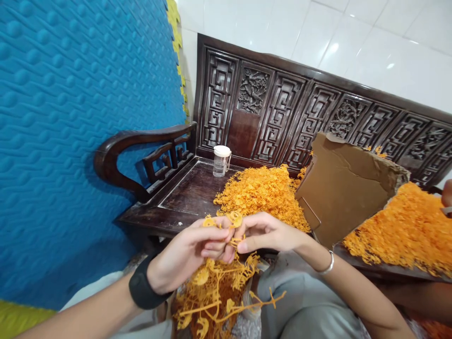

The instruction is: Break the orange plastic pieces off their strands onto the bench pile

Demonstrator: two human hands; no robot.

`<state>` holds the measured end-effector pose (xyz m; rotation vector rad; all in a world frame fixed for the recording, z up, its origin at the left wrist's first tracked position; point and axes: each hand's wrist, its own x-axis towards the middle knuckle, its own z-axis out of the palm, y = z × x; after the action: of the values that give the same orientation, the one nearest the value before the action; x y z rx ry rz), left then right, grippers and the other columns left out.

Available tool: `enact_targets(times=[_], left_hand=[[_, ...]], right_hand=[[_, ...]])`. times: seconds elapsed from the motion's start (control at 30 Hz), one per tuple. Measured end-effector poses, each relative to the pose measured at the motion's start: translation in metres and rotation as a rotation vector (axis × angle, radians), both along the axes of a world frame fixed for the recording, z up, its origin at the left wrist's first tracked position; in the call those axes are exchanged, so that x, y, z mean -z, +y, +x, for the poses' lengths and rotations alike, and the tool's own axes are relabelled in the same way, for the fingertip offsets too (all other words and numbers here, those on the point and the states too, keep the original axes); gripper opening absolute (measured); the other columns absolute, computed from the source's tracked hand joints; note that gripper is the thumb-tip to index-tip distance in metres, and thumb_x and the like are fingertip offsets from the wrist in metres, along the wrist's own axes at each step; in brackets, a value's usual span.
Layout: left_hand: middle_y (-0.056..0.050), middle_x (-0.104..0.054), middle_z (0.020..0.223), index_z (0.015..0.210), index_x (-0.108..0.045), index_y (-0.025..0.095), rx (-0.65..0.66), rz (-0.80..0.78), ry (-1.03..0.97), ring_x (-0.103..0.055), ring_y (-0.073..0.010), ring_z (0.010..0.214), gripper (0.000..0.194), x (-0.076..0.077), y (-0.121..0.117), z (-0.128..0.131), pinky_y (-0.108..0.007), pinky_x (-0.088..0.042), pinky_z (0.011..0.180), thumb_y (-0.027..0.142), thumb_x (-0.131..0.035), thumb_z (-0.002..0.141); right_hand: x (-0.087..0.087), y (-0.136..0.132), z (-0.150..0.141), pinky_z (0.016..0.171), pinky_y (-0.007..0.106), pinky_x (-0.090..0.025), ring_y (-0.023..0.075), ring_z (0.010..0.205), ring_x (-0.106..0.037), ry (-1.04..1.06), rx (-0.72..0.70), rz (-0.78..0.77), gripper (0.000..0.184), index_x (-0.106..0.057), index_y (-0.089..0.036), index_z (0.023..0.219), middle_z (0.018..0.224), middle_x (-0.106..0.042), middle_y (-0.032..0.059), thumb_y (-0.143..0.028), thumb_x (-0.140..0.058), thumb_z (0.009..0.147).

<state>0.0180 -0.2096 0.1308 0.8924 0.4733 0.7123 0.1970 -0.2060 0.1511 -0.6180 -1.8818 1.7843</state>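
My left hand (201,245), with a black band on its wrist, grips an orange plastic sprue (219,273) of branching sticks and small moulded pieces. My right hand (264,231), wearing a silver bracelet, meets it at the fingertips and pinches the same plastic. A small round orange piece (236,218) stands up between the fingers of both hands. Below them, more branched orange plastic lies between my knees. Just beyond the hands, a heap of small orange plastic pieces (263,188) rests on the dark wooden bench (187,188). The fingers partly hide the gripped spot.
A clear cup with a white lid (219,162) stands by the carved backrest (243,129). A cardboard sheet (349,179) leans between the near heap and a second orange heap (409,230). Another person's hand (447,193) shows at the right edge. Blue padding (88,84) covers the left.
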Motion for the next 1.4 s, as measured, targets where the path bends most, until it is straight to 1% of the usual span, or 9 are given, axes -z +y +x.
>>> enact_targets(times=[0.27, 0.47, 0.6, 0.73, 0.87, 1.0, 1.1, 1.23, 1.4], left_hand=[[0.007, -0.022, 0.046, 0.047, -0.037, 0.016, 0.026, -0.035, -0.004, -0.015, -0.0064, 0.045, 0.026, -0.001, -0.01, 0.001, -0.023, -0.018, 0.045, 0.02, -0.055, 0.065], [0.008, -0.012, 0.044, 0.043, -0.03, 0.019, -0.036, -0.156, -0.063, -0.011, -0.0063, 0.039, 0.031, -0.014, -0.009, -0.009, -0.024, -0.02, 0.041, 0.029, -0.051, 0.063], [0.007, -0.016, 0.041, 0.043, -0.03, 0.019, -0.006, 0.025, -0.024, -0.015, -0.0067, 0.038, 0.034, -0.022, -0.016, -0.015, -0.026, -0.019, 0.043, 0.031, -0.054, 0.064], [0.007, -0.023, 0.044, 0.051, -0.037, 0.019, -0.049, 0.159, 0.102, -0.017, -0.007, 0.04, 0.027, -0.017, -0.012, -0.013, -0.026, -0.016, 0.043, 0.03, -0.053, 0.069], [0.008, -0.025, 0.048, 0.055, -0.038, 0.018, -0.081, 0.294, 0.277, -0.017, -0.007, 0.043, 0.026, -0.007, -0.002, -0.012, -0.024, -0.013, 0.042, 0.031, -0.05, 0.075], [0.008, -0.027, 0.045, 0.056, -0.04, 0.018, -0.099, 0.407, 0.505, -0.02, -0.0072, 0.042, 0.024, 0.0, 0.003, -0.014, -0.023, -0.015, 0.043, 0.031, -0.048, 0.074], [0.008, -0.028, 0.045, 0.055, -0.04, 0.018, -0.081, 0.444, 0.587, -0.022, -0.0075, 0.043, 0.023, 0.005, 0.005, -0.015, -0.022, -0.017, 0.043, 0.032, -0.047, 0.073], [0.008, -0.027, 0.045, 0.057, -0.041, 0.019, -0.074, 0.477, 0.611, -0.022, -0.0081, 0.043, 0.023, 0.008, 0.008, -0.017, -0.021, -0.018, 0.043, 0.034, -0.047, 0.074], [0.008, -0.028, 0.045, 0.058, -0.041, 0.018, -0.063, 0.488, 0.613, -0.022, -0.0079, 0.042, 0.023, 0.01, 0.01, -0.017, -0.02, -0.018, 0.042, 0.034, -0.047, 0.074]], right_hand=[[-0.004, -0.005, 0.003, 0.074, 0.025, -0.048, 0.0095, 0.079, -0.06, 0.001, -0.106, 0.119, 0.008, -0.057, -0.015, 0.076, 0.081, -0.065, 0.0034, -0.008, -0.053, 0.077], [-0.009, -0.002, 0.009, 0.095, 0.038, -0.037, 0.0156, 0.104, -0.053, -0.057, -0.184, 0.313, 0.012, -0.054, -0.016, 0.068, 0.098, -0.064, 0.0084, -0.018, -0.052, 0.08], [-0.002, 0.006, 0.015, 0.089, 0.034, -0.04, 0.0138, 0.095, -0.055, -0.075, -0.076, 0.349, 0.008, -0.057, -0.016, 0.072, 0.099, -0.061, 0.0072, -0.019, -0.055, 0.079], [0.01, 0.015, 0.019, 0.085, 0.032, -0.04, 0.0122, 0.09, -0.054, -0.059, 0.078, 0.337, 0.009, -0.058, -0.016, 0.073, 0.096, -0.059, 0.0046, -0.023, -0.058, 0.077], [0.02, 0.028, 0.024, 0.079, 0.03, -0.041, 0.013, 0.085, -0.053, -0.017, 0.387, 0.35, 0.015, -0.057, -0.016, 0.072, 0.089, -0.058, 0.0032, -0.03, -0.059, 0.076], [0.028, 0.047, 0.036, 0.075, 0.027, -0.04, 0.0138, 0.083, -0.052, -0.039, 0.767, 0.495, 0.018, -0.059, -0.017, 0.073, 0.084, -0.056, 0.003, -0.034, -0.06, 0.073], [0.035, 0.062, 0.049, 0.072, 0.027, -0.04, 0.0134, 0.076, -0.051, -0.059, 0.957, 0.512, 0.021, -0.057, -0.017, 0.074, 0.078, -0.055, 0.002, -0.038, -0.059, 0.072], [0.046, 0.076, 0.061, 0.068, 0.027, -0.041, 0.0134, 0.071, -0.052, -0.061, 1.05, 0.531, 0.026, -0.052, -0.017, 0.078, 0.076, -0.055, 0.0015, -0.039, -0.062, 0.068], [0.055, 0.086, 0.069, 0.067, 0.027, -0.04, 0.0142, 0.071, -0.052, -0.229, 1.065, 0.736, 0.022, -0.05, -0.017, 0.08, 0.077, -0.056, 0.0027, -0.036, -0.058, 0.073]])
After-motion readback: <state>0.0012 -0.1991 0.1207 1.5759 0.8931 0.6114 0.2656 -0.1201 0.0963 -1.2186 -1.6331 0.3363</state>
